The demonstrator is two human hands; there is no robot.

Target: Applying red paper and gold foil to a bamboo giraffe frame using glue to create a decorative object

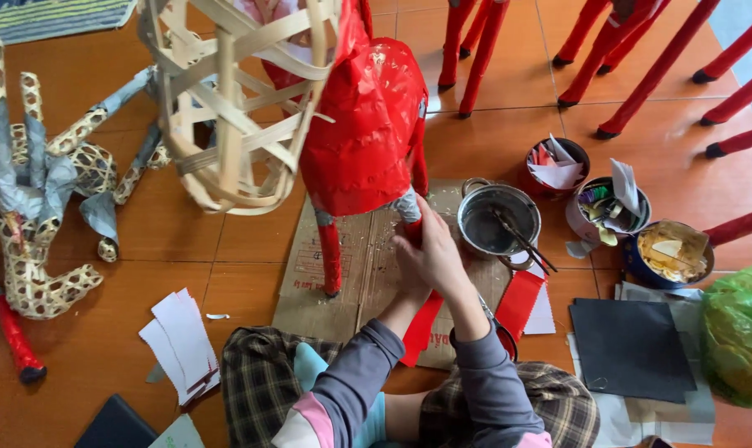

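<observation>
Head view: both hands, left hand [409, 270] and right hand [439, 249], close around the near right leg of the red paper-covered bamboo animal figure [366, 133], pressing a red paper strip [420, 328] on. Wrapping step; smoothing downward seems next. Steel glue pot [498, 221] stands right.

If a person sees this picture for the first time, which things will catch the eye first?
First comes the red paper-covered animal figure, standing on flattened cardboard at the centre. Both hands, the left hand and the right hand, press red paper onto one of its legs. Next, the bare woven bamboo frame stands out at the upper left, and a metal pot with brushes sits to the right.
</observation>
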